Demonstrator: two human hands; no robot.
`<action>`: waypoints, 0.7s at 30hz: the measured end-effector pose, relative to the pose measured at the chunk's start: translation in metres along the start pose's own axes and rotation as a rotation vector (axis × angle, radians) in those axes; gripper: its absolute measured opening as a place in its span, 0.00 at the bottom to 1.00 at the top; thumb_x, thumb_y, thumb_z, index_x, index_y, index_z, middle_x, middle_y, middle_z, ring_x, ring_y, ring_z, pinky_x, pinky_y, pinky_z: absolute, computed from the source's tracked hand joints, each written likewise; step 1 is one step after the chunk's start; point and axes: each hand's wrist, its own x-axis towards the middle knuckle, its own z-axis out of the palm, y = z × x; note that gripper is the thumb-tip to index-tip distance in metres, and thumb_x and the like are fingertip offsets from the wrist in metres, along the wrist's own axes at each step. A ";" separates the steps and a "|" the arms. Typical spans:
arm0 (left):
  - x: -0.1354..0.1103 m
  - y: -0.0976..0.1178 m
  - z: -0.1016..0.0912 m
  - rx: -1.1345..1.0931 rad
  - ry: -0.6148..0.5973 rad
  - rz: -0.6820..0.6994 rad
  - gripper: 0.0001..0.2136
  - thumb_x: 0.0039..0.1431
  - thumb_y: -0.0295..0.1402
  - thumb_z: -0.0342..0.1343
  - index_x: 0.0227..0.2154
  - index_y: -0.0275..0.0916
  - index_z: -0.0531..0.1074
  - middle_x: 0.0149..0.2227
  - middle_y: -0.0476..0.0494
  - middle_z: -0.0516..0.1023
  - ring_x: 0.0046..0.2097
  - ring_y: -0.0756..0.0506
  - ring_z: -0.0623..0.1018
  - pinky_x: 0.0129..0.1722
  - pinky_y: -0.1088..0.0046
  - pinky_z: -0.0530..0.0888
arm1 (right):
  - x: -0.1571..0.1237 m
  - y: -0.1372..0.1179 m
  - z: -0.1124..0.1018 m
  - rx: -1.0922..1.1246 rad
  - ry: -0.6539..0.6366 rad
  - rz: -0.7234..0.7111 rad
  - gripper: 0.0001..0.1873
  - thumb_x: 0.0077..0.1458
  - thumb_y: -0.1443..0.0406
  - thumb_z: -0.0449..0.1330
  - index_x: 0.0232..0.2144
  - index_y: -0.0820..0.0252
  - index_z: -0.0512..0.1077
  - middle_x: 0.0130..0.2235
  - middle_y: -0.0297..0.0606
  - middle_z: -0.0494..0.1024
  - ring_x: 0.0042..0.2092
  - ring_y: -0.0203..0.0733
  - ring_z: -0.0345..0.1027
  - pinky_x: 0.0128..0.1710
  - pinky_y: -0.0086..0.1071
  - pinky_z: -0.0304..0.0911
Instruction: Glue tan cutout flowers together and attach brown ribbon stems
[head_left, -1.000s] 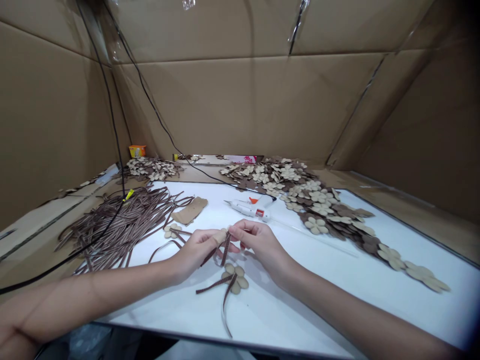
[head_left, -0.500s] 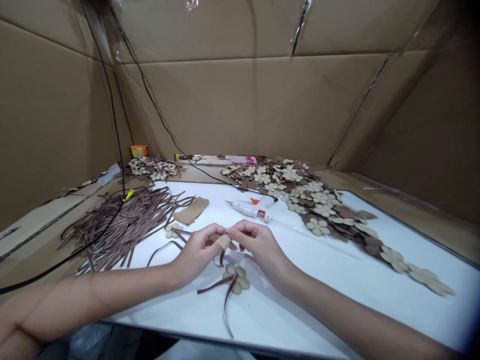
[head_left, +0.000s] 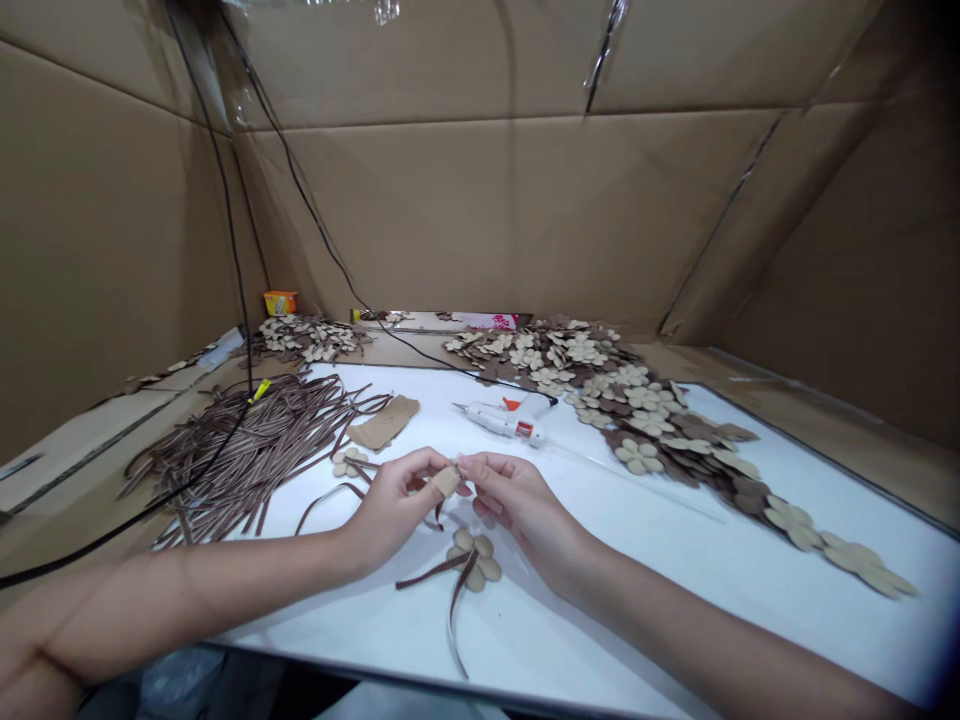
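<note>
Left hand (head_left: 394, 502) and right hand (head_left: 517, 497) meet in a pinch above the white counter (head_left: 577, 625), both closed on a short length of striped brown ribbon (head_left: 439, 515), which hangs just below the fingertips. Small tan patch (head_left: 447, 482) at the left thumb tip: plaster or separate piece, cannot tell.

Directly below the hands, not touching them, lies a tan-and-brown flower cutout (head_left: 472, 560), with two ribbon tails (head_left: 453, 620) crossing it and trailing toward the counter's near edge. Second tan flower (head_left: 349, 462) lies just left of the left hand, near a loose ribbon loop (head_left: 328, 497).

Further left: heap of striped ribbon strips (head_left: 240, 455). Beyond the hands: cardboard scrap (head_left: 384, 422) and white hot glue gun (head_left: 499, 421), lying on its side. Right and far side: large spread of flower cutouts (head_left: 622, 415).
</note>
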 end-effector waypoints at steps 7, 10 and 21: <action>0.001 -0.002 0.000 -0.019 0.028 -0.021 0.12 0.56 0.42 0.54 0.29 0.36 0.70 0.29 0.48 0.75 0.27 0.52 0.68 0.26 0.78 0.65 | 0.002 0.000 0.001 -0.005 -0.023 -0.012 0.20 0.46 0.50 0.62 0.22 0.61 0.68 0.24 0.32 0.65 0.23 0.31 0.50 0.22 0.28 0.47; 0.000 -0.002 -0.001 -0.014 0.042 -0.029 0.13 0.55 0.43 0.54 0.28 0.36 0.69 0.28 0.48 0.74 0.28 0.51 0.70 0.26 0.78 0.66 | 0.003 0.000 0.000 -0.018 -0.031 -0.017 0.20 0.46 0.50 0.61 0.22 0.61 0.69 0.25 0.33 0.66 0.23 0.31 0.50 0.22 0.28 0.48; 0.003 -0.004 -0.005 0.018 0.052 -0.092 0.14 0.56 0.44 0.53 0.26 0.37 0.67 0.17 0.55 0.65 0.17 0.56 0.61 0.16 0.81 0.57 | 0.010 0.001 -0.005 -0.222 0.005 -0.132 0.19 0.53 0.51 0.54 0.28 0.61 0.72 0.27 0.35 0.71 0.26 0.34 0.58 0.25 0.29 0.53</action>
